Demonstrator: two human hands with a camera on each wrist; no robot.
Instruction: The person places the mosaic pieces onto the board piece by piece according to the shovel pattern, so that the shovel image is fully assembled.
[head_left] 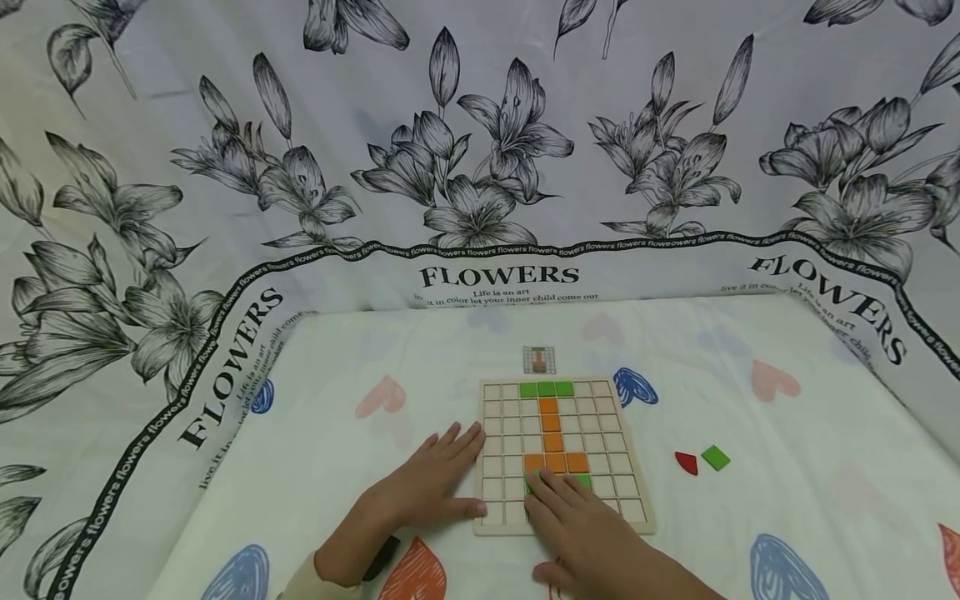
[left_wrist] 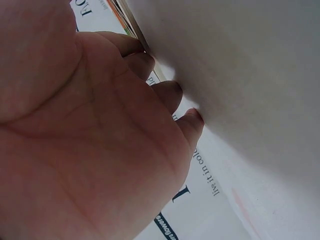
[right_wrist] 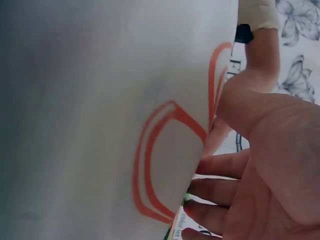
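Note:
A wooden grid board lies flat on the cloth. Three green square tiles fill part of its top row, with a column of orange tiles below and a row of orange tiles under that. My left hand rests at the board's left edge, its fingers spread along the side. Over the lower part of the board lies my right hand, fingertips touching green tiles just beneath the orange row. The fingers hide part of that green row.
To the board's right lie a loose red quarter-round piece and a loose green square tile. A small picture card sits behind the board. A flower-printed curtain surrounds the heart-patterned cloth.

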